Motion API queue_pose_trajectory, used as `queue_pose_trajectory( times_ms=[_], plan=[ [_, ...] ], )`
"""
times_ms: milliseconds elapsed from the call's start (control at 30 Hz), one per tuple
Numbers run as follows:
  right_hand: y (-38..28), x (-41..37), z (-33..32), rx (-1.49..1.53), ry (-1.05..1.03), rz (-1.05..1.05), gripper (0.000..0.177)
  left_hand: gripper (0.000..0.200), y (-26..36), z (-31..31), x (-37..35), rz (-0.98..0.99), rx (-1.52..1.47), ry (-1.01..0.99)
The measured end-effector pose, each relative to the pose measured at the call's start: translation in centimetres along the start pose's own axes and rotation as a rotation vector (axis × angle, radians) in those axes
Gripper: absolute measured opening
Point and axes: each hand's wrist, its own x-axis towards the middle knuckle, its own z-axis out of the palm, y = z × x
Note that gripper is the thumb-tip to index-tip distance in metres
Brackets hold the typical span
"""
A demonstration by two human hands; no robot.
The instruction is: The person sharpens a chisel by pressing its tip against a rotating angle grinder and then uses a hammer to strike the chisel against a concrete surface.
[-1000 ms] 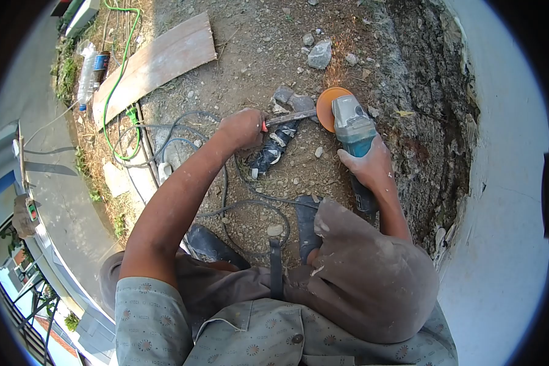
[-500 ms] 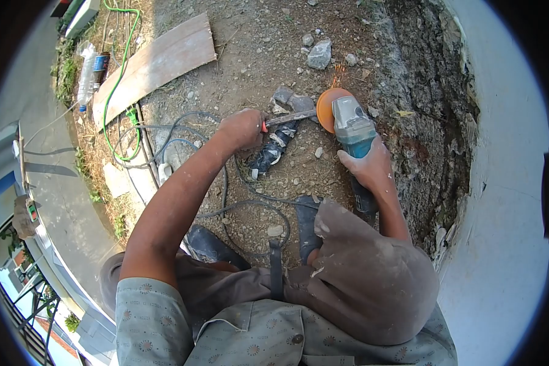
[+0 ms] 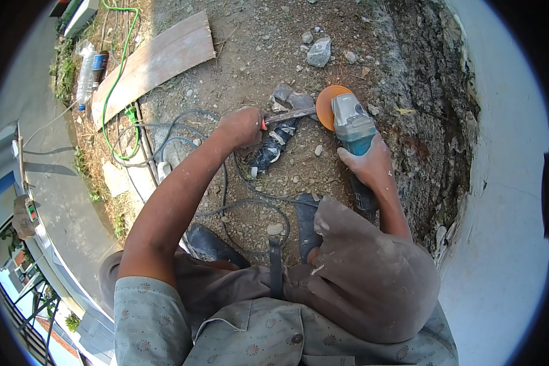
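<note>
My left hand (image 3: 242, 127) is closed round the red handle of a chisel (image 3: 293, 114), whose metal blade points right. The blade's tip meets the edge of the orange disc (image 3: 327, 108) on an angle grinder (image 3: 354, 122). My right hand (image 3: 371, 160) grips the grinder's blue body from behind. A few faint sparks show above the disc. Just beneath the chisel, a hammer (image 3: 294, 99) lies on the dirt, its handle (image 3: 268, 149) wrapped in dark, torn material.
A grey cable (image 3: 226, 183) loops over the ground between my boots (image 3: 216, 244). To the left lie a wooden board (image 3: 158, 64), a green cord (image 3: 108, 104) and plastic bottles (image 3: 85, 76). A stone (image 3: 319, 52) sits ahead. A white wall (image 3: 506, 183) rises on the right.
The sparks above the disc have become fainter. The grinder has shifted up very slightly, while the chisel stays against the disc.
</note>
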Motion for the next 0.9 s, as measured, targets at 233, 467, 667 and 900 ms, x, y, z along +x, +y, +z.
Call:
queue_pose_trajectory(
  times_ms=[233, 467, 667, 900],
  plan=[
    [0.1, 0.1, 0.0, -0.012, -0.010, 0.008, 0.084, 0.021, 0.5, -0.5, 0.0, -0.045, -0.005, -0.037],
    [0.1, 0.2, 0.1, -0.007, -0.004, -0.009, 0.083, 0.022, 0.6, -0.6, 0.0, -0.069, 0.015, -0.048],
    [-0.4, 0.0, 0.0, -0.008, 0.002, 0.088, 0.082, 0.022, 1.2, -1.2, -0.5, -0.069, 0.014, -0.053],
    [-0.5, 0.1, -0.1, -0.001, 0.009, 0.076, 0.080, 0.020, 1.5, -1.4, -0.7, -0.064, 0.021, -0.051]
  ],
)
